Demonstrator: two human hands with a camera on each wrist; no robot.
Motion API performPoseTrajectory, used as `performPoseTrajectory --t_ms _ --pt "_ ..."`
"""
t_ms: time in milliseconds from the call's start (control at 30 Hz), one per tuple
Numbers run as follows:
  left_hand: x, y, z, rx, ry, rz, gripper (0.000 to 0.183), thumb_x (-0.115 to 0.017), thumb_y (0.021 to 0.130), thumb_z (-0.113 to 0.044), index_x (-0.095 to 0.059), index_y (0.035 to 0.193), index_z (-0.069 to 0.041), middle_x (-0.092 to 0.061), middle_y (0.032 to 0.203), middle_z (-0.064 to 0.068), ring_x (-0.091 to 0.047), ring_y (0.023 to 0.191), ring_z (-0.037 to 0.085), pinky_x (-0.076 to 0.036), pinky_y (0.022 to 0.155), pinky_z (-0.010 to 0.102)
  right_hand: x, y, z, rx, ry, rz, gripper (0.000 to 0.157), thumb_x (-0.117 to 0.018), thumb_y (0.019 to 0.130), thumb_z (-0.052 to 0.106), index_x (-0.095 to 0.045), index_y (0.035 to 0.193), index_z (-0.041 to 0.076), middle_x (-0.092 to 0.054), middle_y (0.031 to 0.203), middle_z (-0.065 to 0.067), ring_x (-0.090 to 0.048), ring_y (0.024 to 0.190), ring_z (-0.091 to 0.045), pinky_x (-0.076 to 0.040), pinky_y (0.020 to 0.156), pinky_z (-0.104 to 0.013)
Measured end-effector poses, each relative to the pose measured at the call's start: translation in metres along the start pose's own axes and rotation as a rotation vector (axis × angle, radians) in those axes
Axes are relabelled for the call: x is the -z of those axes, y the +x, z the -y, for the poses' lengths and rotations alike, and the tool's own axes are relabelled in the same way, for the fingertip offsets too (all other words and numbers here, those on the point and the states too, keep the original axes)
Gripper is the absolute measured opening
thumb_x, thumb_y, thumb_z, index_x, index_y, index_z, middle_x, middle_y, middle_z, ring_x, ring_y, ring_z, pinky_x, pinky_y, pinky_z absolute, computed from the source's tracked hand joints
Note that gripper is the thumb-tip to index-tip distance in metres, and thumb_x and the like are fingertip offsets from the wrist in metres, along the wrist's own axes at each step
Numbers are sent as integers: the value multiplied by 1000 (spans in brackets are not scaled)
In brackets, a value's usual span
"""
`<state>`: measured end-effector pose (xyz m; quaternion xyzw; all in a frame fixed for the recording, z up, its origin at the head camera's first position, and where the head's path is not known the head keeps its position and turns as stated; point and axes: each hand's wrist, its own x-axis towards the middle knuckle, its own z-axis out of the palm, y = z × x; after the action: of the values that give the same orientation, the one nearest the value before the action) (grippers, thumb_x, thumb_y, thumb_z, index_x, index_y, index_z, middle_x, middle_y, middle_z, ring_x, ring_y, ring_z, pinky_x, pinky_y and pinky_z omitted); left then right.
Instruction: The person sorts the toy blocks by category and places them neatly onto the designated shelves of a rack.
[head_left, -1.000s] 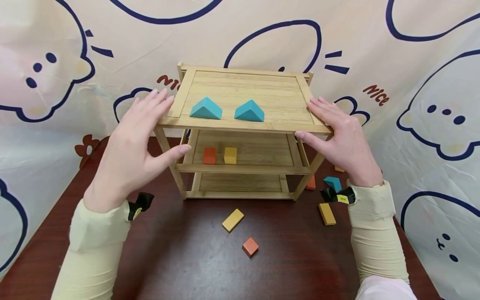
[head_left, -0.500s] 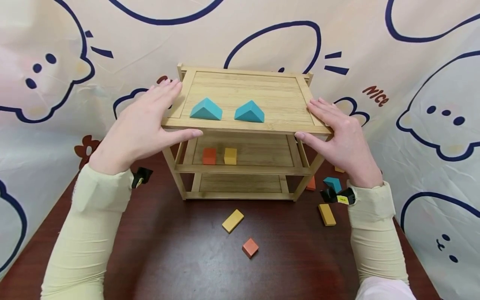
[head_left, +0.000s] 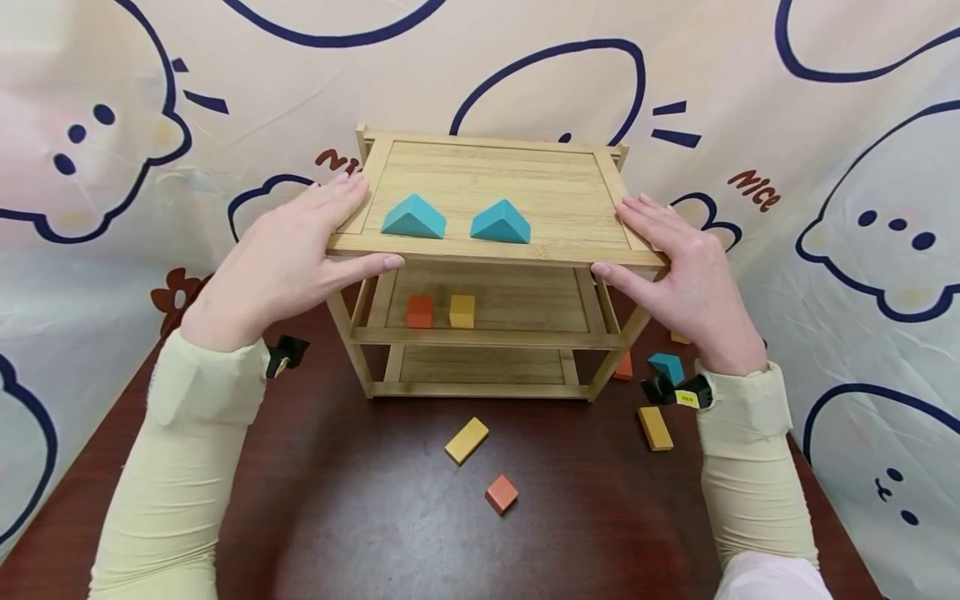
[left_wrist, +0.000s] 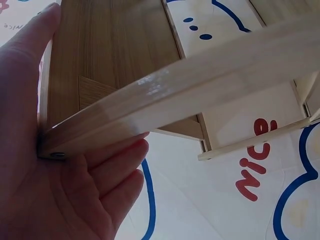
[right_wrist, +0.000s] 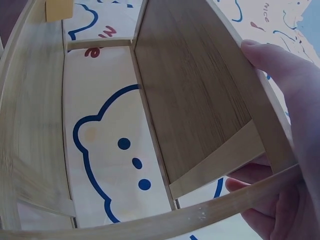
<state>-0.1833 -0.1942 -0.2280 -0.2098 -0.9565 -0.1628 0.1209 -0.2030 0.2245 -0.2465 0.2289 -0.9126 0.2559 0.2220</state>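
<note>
A light wooden shelf rack with three tiers stands in front of me in the head view. My left hand holds its top left front corner, thumb along the front edge and fingers at the side. At the opposite corner, my right hand grips the top the same way. In the left wrist view the fingers show behind the rack's leg. On the top board sit two blue triangular blocks. The middle tier carries a red block and a yellow block.
On the dark table before the rack lie a yellow rectangular block and a red cube. Right of the rack are another yellow block, a blue triangular block and a partly hidden red block. A patterned cloth surrounds everything.
My left hand has moved right and inward onto the rack's top left corner, its thumb now at the front edge. The right hand, the rack and the blocks stay in place.
</note>
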Motion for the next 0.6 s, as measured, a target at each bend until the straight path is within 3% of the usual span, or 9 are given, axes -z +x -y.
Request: performPoseTrajectory --t_ms 233,600 --pt "-1 -2 0 -12 -9 -11 93 -63 93 -64 -31 160 -8 -24 165 11 -24 151 31 -21 119 52 0 0 -4 48 61 -41 72 -88 81 39 -60 144 20 -53 147 4 -41 141 -13 -34 115 -45" --pt "-1 -2 -2 0 -9 -13 93 -63 93 -65 -31 161 -9 -23 165 9 -24 151 28 -21 120 50 9 -7 0 135 87 -150 71 -92 76 26 -64 140 13 -56 144 3 -44 140 -14 -33 115 -36"
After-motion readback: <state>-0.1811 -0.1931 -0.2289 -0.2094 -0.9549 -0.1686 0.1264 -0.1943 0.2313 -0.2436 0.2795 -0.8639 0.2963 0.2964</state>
